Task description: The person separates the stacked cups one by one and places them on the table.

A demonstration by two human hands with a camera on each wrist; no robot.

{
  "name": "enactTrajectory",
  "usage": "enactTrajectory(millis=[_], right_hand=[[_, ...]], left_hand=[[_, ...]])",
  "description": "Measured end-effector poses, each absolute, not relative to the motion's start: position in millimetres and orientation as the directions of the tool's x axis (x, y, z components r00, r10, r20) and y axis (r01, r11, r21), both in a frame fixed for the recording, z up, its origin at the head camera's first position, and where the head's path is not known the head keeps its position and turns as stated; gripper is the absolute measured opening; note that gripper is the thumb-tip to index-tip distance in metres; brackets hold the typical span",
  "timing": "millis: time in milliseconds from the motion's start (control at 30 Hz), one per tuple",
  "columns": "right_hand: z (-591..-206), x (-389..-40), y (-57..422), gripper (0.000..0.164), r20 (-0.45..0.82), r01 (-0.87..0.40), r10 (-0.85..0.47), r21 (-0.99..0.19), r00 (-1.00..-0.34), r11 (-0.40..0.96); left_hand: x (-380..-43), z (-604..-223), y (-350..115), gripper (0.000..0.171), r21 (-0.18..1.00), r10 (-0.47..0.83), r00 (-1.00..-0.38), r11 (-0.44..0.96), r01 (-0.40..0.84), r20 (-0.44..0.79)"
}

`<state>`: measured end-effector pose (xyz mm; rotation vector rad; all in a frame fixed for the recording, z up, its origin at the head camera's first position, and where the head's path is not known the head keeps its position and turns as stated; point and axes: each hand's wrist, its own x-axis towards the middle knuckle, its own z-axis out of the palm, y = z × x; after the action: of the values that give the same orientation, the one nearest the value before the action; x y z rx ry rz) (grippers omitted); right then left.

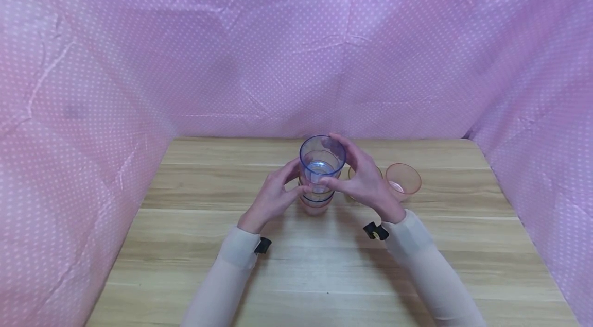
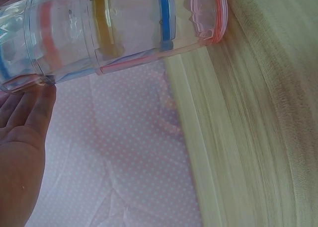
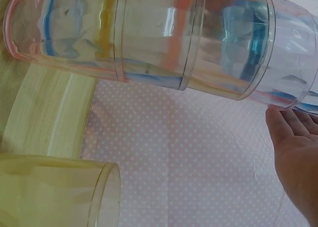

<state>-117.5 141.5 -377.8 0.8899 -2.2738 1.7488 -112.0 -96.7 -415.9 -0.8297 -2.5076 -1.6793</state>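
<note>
On the wood-grain table [image 1: 296, 275], toward the back edge: upright stack of nested transparent tumblers [image 1: 317, 199], base on the tabletop. Rim colours from the base up, as read in the right wrist view: pink, blue, yellow, pink, then blue on top. Left grip [image 1: 272, 193]: grasping the stack from the left, thumb on the near side, fingers reaching round the far side. Right grip [image 1: 363, 177]: grasping the topmost blue-rimmed tumbler [image 1: 324, 165], thumb across the near wall, fingers round by the far rim. Depth of seating of the top tumbler: cannot tell. Right of the stack: yellow tumbler [image 3: 49, 194], upright on the table, partly hidden behind the right grip in the head view. Just beside it, farther right: orange-rimmed tumbler [image 1: 410, 182], upright, mouth up. Contact between these two: not readable. On both forearms: pale sleeves [image 1: 238, 250]; at each wrist, small black device [image 1: 262, 245]. Behind the table and along both sides: pink cloth [image 1: 296, 59] with white dots, creased.
</note>
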Motion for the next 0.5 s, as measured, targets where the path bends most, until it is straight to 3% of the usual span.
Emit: enactTrajectory(millis=[500], right_hand=[[-372.8, -115.3, 142.1, 0.093, 0.457, -0.523, -0.356, -0.845, -0.815, 0.112]], left_hand=[[-111.3, -415.3, -97.0, 0.071, 0.853, 0.411, -0.869, 0.312, 0.418, 0.275]])
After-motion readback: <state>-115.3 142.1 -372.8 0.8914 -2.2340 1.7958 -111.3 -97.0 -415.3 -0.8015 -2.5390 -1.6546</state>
